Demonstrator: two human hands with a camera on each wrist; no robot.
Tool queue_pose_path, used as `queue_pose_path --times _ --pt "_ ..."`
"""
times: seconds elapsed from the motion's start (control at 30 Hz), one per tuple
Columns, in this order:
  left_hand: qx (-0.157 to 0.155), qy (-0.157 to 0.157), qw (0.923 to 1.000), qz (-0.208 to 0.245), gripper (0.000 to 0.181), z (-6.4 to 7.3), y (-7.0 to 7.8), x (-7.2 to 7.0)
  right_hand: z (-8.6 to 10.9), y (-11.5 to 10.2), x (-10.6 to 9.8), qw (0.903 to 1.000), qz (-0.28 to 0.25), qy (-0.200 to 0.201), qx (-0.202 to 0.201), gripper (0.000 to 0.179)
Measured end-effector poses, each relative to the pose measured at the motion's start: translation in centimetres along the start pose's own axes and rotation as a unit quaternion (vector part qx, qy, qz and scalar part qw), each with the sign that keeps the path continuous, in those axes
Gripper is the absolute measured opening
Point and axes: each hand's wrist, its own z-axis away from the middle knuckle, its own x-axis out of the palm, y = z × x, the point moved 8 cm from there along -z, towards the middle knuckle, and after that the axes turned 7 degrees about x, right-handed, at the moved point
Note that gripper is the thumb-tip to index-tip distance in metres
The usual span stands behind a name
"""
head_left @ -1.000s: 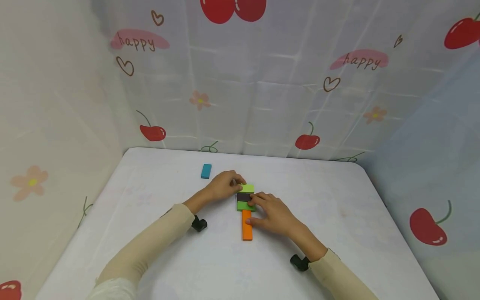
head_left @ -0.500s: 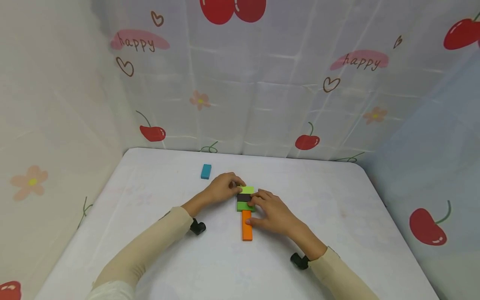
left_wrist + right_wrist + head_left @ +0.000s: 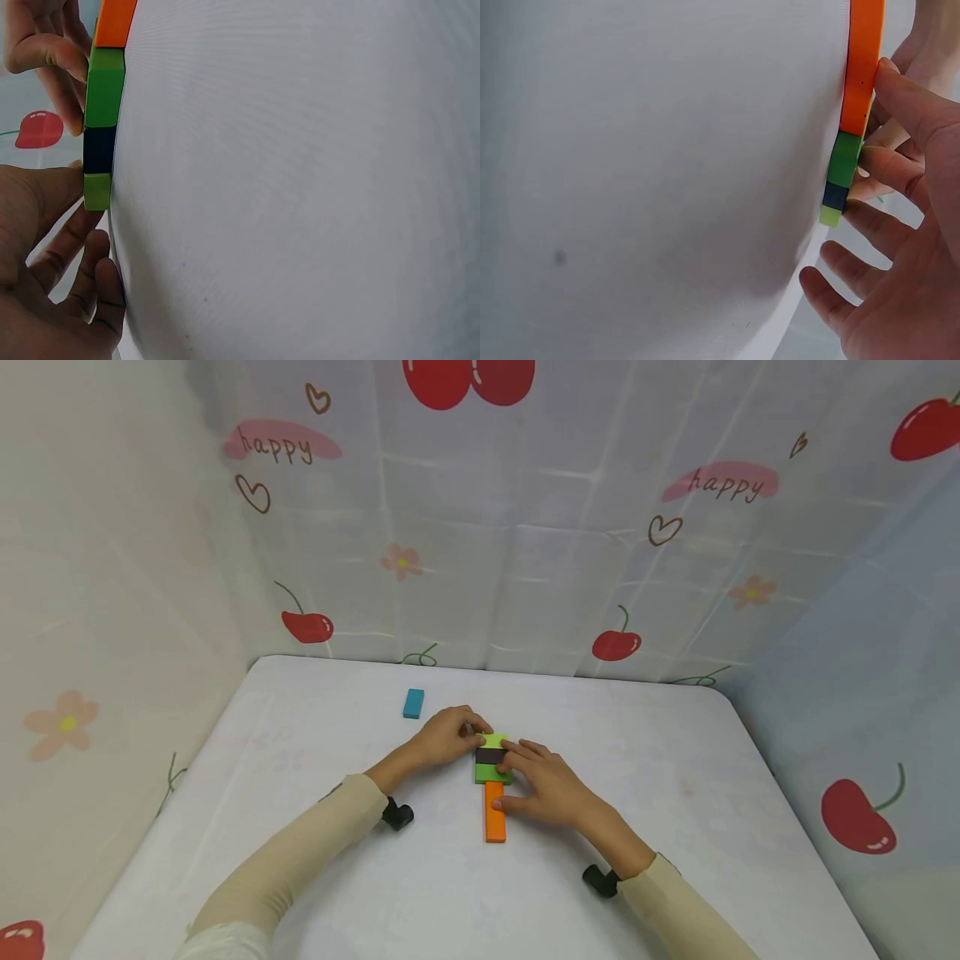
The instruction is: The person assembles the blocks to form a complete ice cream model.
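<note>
A row of flat blocks lies on the white table in the head view. A light green block (image 3: 493, 741) is farthest, followed by a dark block (image 3: 491, 757), a green block (image 3: 491, 773) and a long orange block (image 3: 495, 823) set lengthwise. My left hand (image 3: 446, 737) pinches the light green block, thumb on its top and index finger at its far end. My right hand (image 3: 551, 787) rests over the row from the right, with its thumb on the orange block and fingertips on the green and dark blocks. Both wrist views show the blocks lined up end to end.
A blue block (image 3: 413, 703) lies alone at the back left of the white table (image 3: 675, 760). Behind the table hangs a curtain (image 3: 525, 568) printed with cherries and hearts. Small black wrist cameras sit below both wrists.
The light green block has shifted slightly nearer, against the dark block, with my left hand on it. A right fingertip has moved a little farther along the row.
</note>
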Motion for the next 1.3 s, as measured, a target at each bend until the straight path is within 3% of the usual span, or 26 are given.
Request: queue_pose_path --times 0.37,0.5,0.63,0.8,0.9,1.13,1.3 --pt "0.01 -0.004 0.9999 -0.011 0.022 0.2 0.2 -0.1 0.0 -0.3 -0.1 0.9996 0.026 0.005 -0.007 0.045" --pt "0.018 -0.002 0.9998 -0.012 0.023 0.8 0.2 -0.4 0.0 -0.5 -0.1 0.9996 0.027 0.005 -0.01 0.046" --pt "0.006 0.011 0.9999 -0.01 0.026 1.6 -0.3 -1.1 0.1 -0.5 -0.1 0.9996 0.026 0.004 -0.006 0.045" --pt "-0.03 0.045 0.9984 0.016 0.03 2.7 -1.4 -3.0 0.1 -0.4 -0.1 0.9996 0.026 0.005 0.001 0.043" --pt "-0.041 0.084 0.9956 0.011 0.03 3.1 -2.0 -4.7 0.2 -0.3 -0.1 0.9998 0.022 0.003 0.002 0.043" --pt "-0.095 0.191 0.9764 -0.034 0.028 4.2 -4.6 -9.3 0.4 -0.3 -0.1 0.9999 0.012 0.001 -0.002 0.043" --pt "-0.147 0.191 0.97 -0.033 0.035 5.2 -6.9 -10.6 0.3 -0.2 0.1 0.9999 0.012 0.003 -0.005 0.044"
